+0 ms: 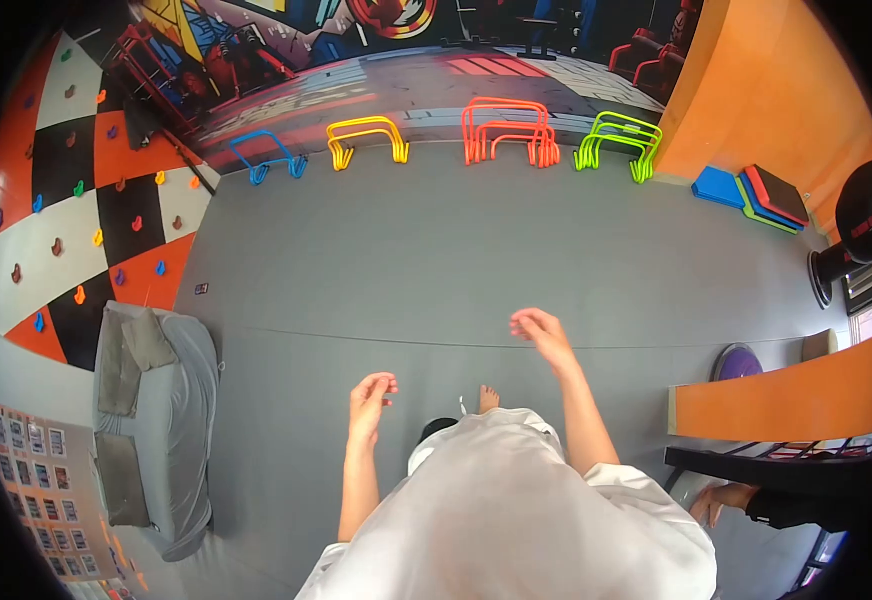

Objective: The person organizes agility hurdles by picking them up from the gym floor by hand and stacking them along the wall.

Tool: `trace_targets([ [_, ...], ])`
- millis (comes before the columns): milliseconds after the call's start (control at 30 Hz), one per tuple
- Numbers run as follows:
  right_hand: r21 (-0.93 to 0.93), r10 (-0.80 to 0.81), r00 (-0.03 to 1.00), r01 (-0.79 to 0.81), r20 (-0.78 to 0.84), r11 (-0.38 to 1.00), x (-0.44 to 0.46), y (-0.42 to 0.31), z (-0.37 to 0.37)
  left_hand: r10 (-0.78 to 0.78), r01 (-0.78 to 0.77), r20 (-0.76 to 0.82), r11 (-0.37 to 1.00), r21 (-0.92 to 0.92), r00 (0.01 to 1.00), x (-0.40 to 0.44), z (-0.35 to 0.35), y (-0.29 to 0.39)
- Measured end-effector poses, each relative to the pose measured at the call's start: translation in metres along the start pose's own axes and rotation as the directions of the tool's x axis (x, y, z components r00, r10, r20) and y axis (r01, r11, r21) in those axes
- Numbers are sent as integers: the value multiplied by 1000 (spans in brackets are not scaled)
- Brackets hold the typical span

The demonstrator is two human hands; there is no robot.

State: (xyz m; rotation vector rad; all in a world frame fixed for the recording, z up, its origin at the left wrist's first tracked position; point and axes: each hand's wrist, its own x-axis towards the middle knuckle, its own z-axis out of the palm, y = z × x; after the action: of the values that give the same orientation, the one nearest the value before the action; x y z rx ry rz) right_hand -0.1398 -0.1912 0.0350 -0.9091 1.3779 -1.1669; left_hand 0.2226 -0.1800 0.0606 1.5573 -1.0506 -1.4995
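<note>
My left hand (371, 402) is held in the air over the grey floor (376, 260), its fingers loosely bent and a little apart from the thumb. Nothing shows in it. Farther forward and to the right, my right hand (543, 335) is also raised, fingers curving toward the left and holding nothing. Neither hand touches any object. Between and below them are my white shirt (516, 500) and one bare foot (489, 397) on the floor.
Along the far wall stand blue (269, 160), yellow (368, 138), red (509, 130) and green hurdles (619, 143). A grey sofa (181, 430) lies left beneath a climbing wall (66, 200). Stacked pads (756, 195), a purple balance dome (738, 362) and another person's limb (724, 500) are right.
</note>
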Motion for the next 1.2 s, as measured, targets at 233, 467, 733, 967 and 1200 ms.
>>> trace_targets([
  [233, -164, -4, 999, 13, 50, 986, 69, -36, -2, -66, 67, 63, 998, -12, 996, 106, 42, 26],
  [467, -109, 99, 975, -122, -199, 987, 132, -31, -32, -124, 83, 364, 989, 125, 923, 242, 110, 64],
  [733, -57, 58, 912, -89, -407, 994, 260, -94, -31, 72, -159, 518, 979, 125, 852, 428, 134, 164],
  [967, -107, 98, 901, -156, -422, 982, 365, -118, -30, 60, -188, 489, 958, 216, 870, 555, 114, 211],
  [1200, -129, 187, 885, -265, -426, 956, 470, -104, -51, -109, 22, 380, 974, 225, 919, 629, 116, 207],
])
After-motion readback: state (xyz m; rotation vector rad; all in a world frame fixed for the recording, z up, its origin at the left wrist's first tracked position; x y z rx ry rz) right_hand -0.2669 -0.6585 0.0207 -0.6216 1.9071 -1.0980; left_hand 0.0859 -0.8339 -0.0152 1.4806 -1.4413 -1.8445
